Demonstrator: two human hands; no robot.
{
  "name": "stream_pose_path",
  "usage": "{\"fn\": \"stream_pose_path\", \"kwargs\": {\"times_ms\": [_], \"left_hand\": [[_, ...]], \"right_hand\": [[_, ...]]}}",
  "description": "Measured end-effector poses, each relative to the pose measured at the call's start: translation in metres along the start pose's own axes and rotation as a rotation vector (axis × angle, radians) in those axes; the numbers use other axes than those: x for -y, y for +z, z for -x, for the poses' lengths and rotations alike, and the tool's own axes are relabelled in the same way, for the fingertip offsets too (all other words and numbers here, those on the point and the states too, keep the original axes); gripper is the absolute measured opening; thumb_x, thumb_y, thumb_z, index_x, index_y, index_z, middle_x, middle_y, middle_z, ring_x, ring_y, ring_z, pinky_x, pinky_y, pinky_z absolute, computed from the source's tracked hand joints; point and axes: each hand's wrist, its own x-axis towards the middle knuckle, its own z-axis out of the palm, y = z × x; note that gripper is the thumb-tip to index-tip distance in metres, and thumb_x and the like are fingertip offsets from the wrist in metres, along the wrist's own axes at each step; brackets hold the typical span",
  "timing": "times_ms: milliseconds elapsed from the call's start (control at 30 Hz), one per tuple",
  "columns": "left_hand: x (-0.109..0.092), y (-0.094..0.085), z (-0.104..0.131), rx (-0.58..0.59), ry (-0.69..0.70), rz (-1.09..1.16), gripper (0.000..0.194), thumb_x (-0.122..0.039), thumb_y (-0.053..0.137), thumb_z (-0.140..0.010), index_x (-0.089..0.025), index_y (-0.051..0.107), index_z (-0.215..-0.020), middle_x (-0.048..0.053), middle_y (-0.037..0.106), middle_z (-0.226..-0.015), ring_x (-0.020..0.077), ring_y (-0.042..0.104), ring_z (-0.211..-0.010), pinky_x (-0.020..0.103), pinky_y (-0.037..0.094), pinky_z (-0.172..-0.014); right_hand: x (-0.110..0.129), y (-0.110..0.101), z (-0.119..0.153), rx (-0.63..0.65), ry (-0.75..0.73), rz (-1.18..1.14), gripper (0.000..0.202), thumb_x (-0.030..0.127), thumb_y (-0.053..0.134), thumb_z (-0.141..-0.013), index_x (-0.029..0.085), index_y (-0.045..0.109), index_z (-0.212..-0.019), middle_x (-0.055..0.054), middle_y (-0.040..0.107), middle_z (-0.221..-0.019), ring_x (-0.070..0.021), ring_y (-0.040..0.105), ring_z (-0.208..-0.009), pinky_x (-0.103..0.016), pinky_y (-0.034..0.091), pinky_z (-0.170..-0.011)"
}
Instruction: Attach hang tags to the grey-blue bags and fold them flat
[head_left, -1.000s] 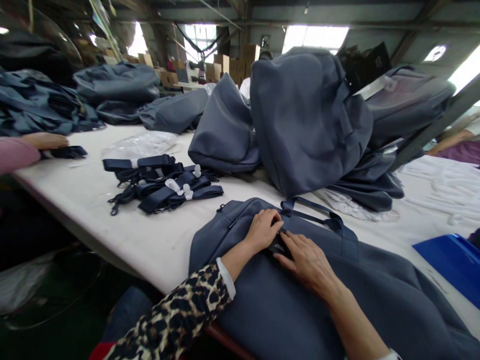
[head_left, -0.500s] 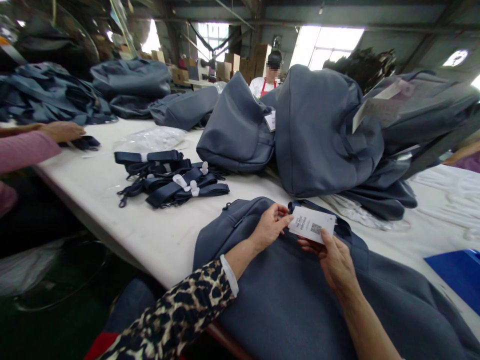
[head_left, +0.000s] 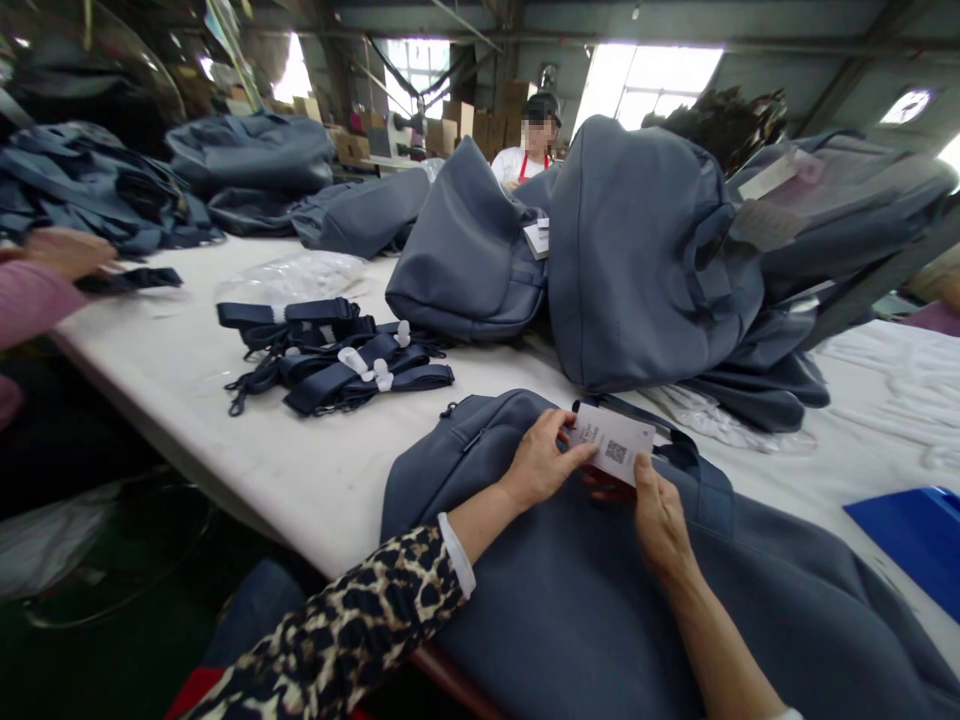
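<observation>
A white hang tag (head_left: pixel 619 447) with printed words and a QR code is held above a dark blue bag (head_left: pixel 555 590) that lies across the table's near edge. My left hand (head_left: pixel 541 458) pinches the tag's left end, thumb on its face. From the right, my right hand (head_left: pixel 652 510) grips the tag's lower right corner, its fingers partly hidden beneath. Behind the tag, the bag's carry handle (head_left: pixel 701 475) arches up. The bag's zip pull (head_left: pixel 448 409) shows at its left end.
Several bundled navy straps (head_left: pixel 337 360) lie left on the white table (head_left: pixel 202 390). More blue bags (head_left: pixel 645 260) are heaped behind. A blue sheet (head_left: pixel 911 545) lies right. A co-worker's hand (head_left: pixel 67 252) is at far left; another person (head_left: pixel 529 150) stands at the back.
My left thumb has slid further onto the tag's face, and the tag has shifted slightly left. The co-worker's hand at the left has moved outward with a dark strap.
</observation>
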Motion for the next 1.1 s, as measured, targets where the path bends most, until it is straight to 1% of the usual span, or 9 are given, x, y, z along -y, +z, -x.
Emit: {"fn": "stream_pose_path", "kwargs": {"times_ms": [167, 333, 500, 633, 800, 867, 933, 1033, 1100], "left_hand": [[0.005, 0.002, -0.003, 0.113, -0.024, 0.247, 0.027, -0.025, 0.068, -0.083, -0.014, 0.062, -0.108, 0.005, 0.066, -0.100, 0.0146, 0.059, -0.083, 0.025, 0.047, -0.076], [0.007, 0.001, -0.005, 0.169, -0.080, 0.402, 0.026, -0.024, 0.067, -0.081, -0.014, 0.060, -0.105, 0.003, 0.065, -0.090, 0.0122, 0.058, -0.076, 0.021, 0.045, -0.067], [0.008, 0.001, -0.008, 0.205, -0.194, 0.527, 0.026, -0.025, 0.063, -0.081, -0.014, 0.058, -0.104, 0.004, 0.064, -0.089, 0.0122, 0.058, -0.071, 0.019, 0.042, -0.055], [0.007, 0.001, -0.007, 0.174, -0.163, 0.476, 0.026, -0.024, 0.061, -0.084, -0.014, 0.059, -0.108, 0.006, 0.063, -0.097, 0.0136, 0.058, -0.077, 0.021, 0.044, -0.058], [0.001, -0.001, -0.002, -0.018, 0.051, 0.096, 0.021, -0.015, 0.062, -0.082, -0.017, 0.066, -0.102, 0.006, 0.060, -0.109, 0.0165, 0.057, -0.094, 0.026, 0.047, -0.078], [-0.004, -0.003, 0.001, 0.053, 0.034, 0.132, 0.018, -0.026, 0.056, -0.091, -0.015, 0.068, -0.099, 0.007, 0.063, -0.102, 0.0180, 0.060, -0.093, 0.029, 0.048, -0.081], [-0.009, -0.003, 0.004, 0.150, 0.003, 0.236, 0.033, -0.039, 0.055, -0.093, -0.013, 0.067, -0.112, 0.010, 0.066, -0.105, 0.0210, 0.062, -0.099, 0.032, 0.049, -0.087], [-0.014, -0.002, 0.006, 0.268, 0.005, 0.317, 0.059, -0.045, 0.073, -0.081, -0.015, 0.059, -0.129, 0.012, 0.064, -0.126, 0.0265, 0.058, -0.117, 0.038, 0.045, -0.101], [-0.011, 0.001, 0.003, 0.257, -0.030, 0.380, 0.053, -0.044, 0.074, -0.080, -0.015, 0.064, -0.124, 0.012, 0.065, -0.125, 0.0269, 0.060, -0.117, 0.039, 0.046, -0.103]], "right_hand": [[-0.007, -0.006, -0.002, 0.008, 0.030, -0.004, 0.073, 0.079, 0.045, -0.084, 0.015, 0.074, -0.106, -0.013, 0.077, -0.090, -0.0290, 0.073, -0.082, -0.035, 0.062, -0.060], [-0.003, -0.006, -0.002, 0.022, 0.142, -0.231, 0.065, 0.071, 0.047, -0.088, 0.017, 0.068, -0.118, -0.012, 0.076, -0.100, -0.0290, 0.072, -0.093, -0.037, 0.062, -0.067], [0.008, -0.006, -0.003, 0.029, 0.270, -0.362, 0.055, 0.058, 0.052, -0.087, 0.015, 0.064, -0.120, -0.014, 0.075, -0.102, -0.0303, 0.073, -0.082, -0.039, 0.061, -0.055], [0.009, -0.007, -0.005, 0.026, 0.280, -0.404, 0.046, 0.048, 0.053, -0.084, 0.015, 0.065, -0.113, -0.014, 0.075, -0.100, -0.0291, 0.072, -0.072, -0.039, 0.059, -0.050], [0.003, -0.003, -0.005, -0.017, 0.109, -0.192, 0.037, 0.049, 0.055, -0.085, 0.016, 0.070, -0.095, -0.010, 0.075, -0.089, -0.0258, 0.069, -0.071, -0.035, 0.058, -0.056], [0.002, -0.002, -0.003, -0.047, 0.031, -0.065, 0.038, 0.052, 0.055, -0.087, 0.017, 0.070, -0.088, -0.008, 0.074, -0.081, -0.0246, 0.067, -0.070, -0.034, 0.056, -0.057], [0.003, -0.003, 0.000, -0.068, -0.062, 0.083, 0.043, 0.057, 0.053, -0.088, 0.018, 0.069, -0.081, -0.007, 0.071, -0.074, -0.0228, 0.064, -0.065, -0.033, 0.053, -0.057], [0.006, -0.005, 0.002, -0.118, -0.221, 0.350, 0.052, 0.061, 0.047, -0.090, 0.019, 0.064, -0.067, -0.005, 0.064, -0.063, -0.0194, 0.058, -0.058, -0.032, 0.048, -0.056], [0.008, -0.006, 0.004, -0.145, -0.275, 0.440, 0.053, 0.061, 0.045, -0.092, 0.020, 0.061, -0.062, -0.004, 0.061, -0.059, -0.0185, 0.056, -0.056, -0.031, 0.046, -0.057]]}}
